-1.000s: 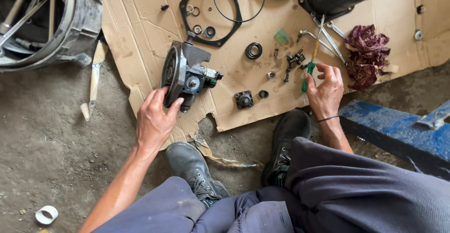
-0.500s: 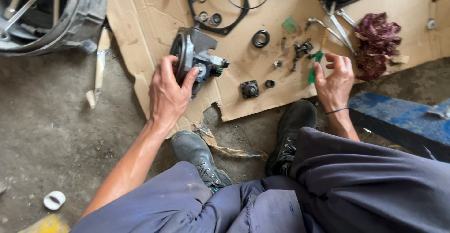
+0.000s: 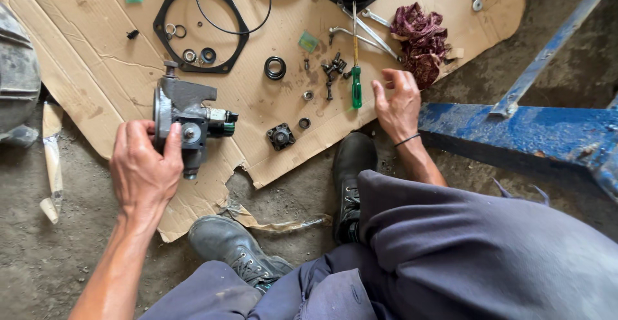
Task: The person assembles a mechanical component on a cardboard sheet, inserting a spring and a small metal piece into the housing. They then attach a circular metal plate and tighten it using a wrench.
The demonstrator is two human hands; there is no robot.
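Note:
My left hand [image 3: 145, 165] grips a grey metal pump housing [image 3: 187, 119] that stands on a sheet of brown cardboard [image 3: 257, 101]. My right hand [image 3: 398, 101] rests on the cardboard with fingers spread and holds nothing. Just left of it lies a green-handled screwdriver [image 3: 355, 82]. A cluster of small dark bolts [image 3: 333, 72] lies beside the screwdriver. A small square black cap [image 3: 281, 136] and a black seal ring [image 3: 275, 68] lie between the two hands.
A black hexagonal gasket [image 3: 199, 27], a thin O-ring [image 3: 235, 4], wrenches [image 3: 367, 33] and a dark red rag [image 3: 421, 40] lie on the cardboard's far part. A blue metal frame [image 3: 534, 127] is at right, a grey metal drum [image 3: 19, 82] at left. My boots [image 3: 351, 178] are at the cardboard's near edge.
My right hand let go of the green screwdriver, which now lies on the cardboard, and the hand has opened. My left hand still holds the pump housing.

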